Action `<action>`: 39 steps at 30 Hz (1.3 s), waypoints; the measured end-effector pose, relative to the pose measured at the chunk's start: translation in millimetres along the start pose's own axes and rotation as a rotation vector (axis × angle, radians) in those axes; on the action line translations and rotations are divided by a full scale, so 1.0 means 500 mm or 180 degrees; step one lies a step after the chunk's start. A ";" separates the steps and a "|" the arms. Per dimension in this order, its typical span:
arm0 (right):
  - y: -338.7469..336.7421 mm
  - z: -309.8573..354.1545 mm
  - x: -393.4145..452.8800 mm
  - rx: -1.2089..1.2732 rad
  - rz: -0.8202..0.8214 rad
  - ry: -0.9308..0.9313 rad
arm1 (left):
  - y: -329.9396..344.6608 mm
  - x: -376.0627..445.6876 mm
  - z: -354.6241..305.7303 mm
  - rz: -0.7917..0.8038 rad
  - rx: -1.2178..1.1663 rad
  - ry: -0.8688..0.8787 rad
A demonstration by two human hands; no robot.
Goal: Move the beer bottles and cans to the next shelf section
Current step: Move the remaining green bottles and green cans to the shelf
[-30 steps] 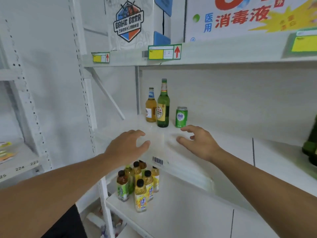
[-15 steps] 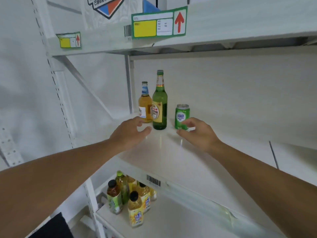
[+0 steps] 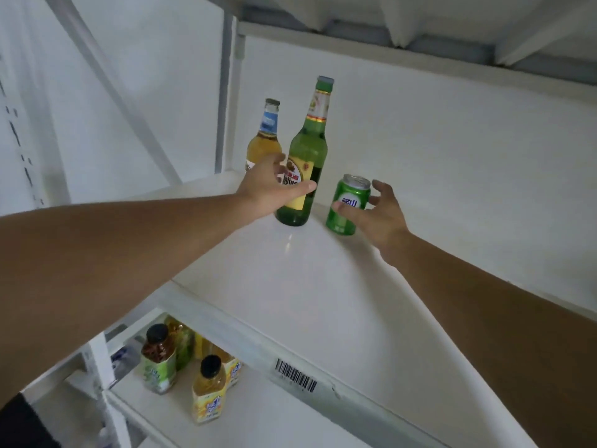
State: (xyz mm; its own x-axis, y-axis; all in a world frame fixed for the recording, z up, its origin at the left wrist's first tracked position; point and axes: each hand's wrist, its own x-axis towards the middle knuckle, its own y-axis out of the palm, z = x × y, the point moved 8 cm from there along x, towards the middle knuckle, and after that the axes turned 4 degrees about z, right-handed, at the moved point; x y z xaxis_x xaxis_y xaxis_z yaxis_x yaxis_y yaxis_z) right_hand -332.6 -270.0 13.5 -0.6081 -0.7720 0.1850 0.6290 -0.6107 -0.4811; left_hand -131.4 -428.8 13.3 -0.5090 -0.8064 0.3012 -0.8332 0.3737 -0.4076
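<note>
On the white shelf (image 3: 307,286), near the back left corner, stand three things. A tall green beer bottle (image 3: 307,147) is in the middle, a shorter amber beer bottle (image 3: 263,143) is behind it to the left, and a green beer can (image 3: 342,221) is to its right. My left hand (image 3: 268,189) is spread around the green bottle, thumb across its label and fingers slipping between the two bottles. My right hand (image 3: 378,218) cups the can, thumb on its front and fingers behind its right side, not closed tight.
The shelf above (image 3: 420,30) hangs low over the bottles. A white upright post (image 3: 227,92) and a diagonal brace stand at the left corner. Several juice bottles (image 3: 206,386) sit on the lower shelf. A barcode label (image 3: 295,378) marks the shelf's front edge.
Both hands have reached further back along the shelf. The left went from the bare shelf to the green bottle, the right from beside the can to around it. The camera moved closer.
</note>
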 end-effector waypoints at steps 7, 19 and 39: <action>0.019 -0.013 0.014 -0.0003 -0.0205 -0.0178 | 0.032 0.009 0.015 -0.0006 -0.0275 -0.0225; -0.070 0.006 -0.096 0.0212 -0.0029 -0.0341 | -0.009 -0.142 -0.067 -0.0228 0.0088 -0.0224; -0.288 0.019 -0.429 0.0434 -0.0101 -0.0645 | 0.027 -0.477 -0.244 -0.0173 -0.0378 -0.0179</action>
State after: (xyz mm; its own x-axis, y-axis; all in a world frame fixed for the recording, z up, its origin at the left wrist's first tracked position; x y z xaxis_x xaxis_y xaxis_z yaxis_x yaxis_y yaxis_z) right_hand -288.1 -18.3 51.2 -0.5276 -0.7633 0.3728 0.6791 -0.6426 -0.3547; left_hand -47.6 -175.5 41.4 -0.4523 -0.8501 0.2698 -0.8806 0.3777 -0.2863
